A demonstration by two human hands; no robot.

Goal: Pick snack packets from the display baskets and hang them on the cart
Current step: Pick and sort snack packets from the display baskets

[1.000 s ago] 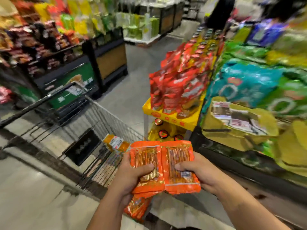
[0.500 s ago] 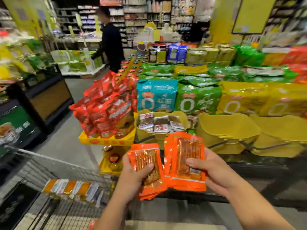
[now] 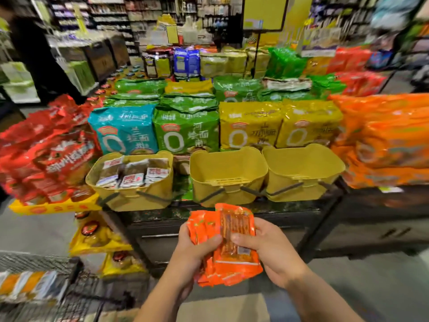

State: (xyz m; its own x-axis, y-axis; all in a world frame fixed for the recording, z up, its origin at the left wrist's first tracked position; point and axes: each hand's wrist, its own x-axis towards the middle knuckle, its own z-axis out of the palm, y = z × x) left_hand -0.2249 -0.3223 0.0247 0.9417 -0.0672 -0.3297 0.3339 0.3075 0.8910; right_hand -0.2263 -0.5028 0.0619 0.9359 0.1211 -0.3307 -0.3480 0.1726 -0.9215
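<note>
Both my hands hold a stack of orange snack packets (image 3: 234, 263) low in the middle of the head view. My left hand (image 3: 193, 251) grips the stack from the left, thumb across its front. My right hand (image 3: 269, 248) grips the top packet from the right, thumb on its clear window. Three yellow display baskets stand on the stand in front: the left basket (image 3: 130, 198) holds several small packets, while the middle basket (image 3: 228, 182) and right basket (image 3: 301, 180) show no packets. The wire cart (image 3: 41, 263) is at the lower left, with packets (image 3: 25, 284) hanging on its rim.
Big noodle bags (image 3: 185, 133) are piled behind the baskets. Red bags (image 3: 53, 149) sit on a yellow tray at the left, orange bags (image 3: 390, 140) at the right. A person in dark clothes (image 3: 39, 56) stands at the far left. Grey floor lies below.
My view has swung right, from the cart to the baskets. My hands have brought the two separate orange packet bundles together into one overlapping stack.
</note>
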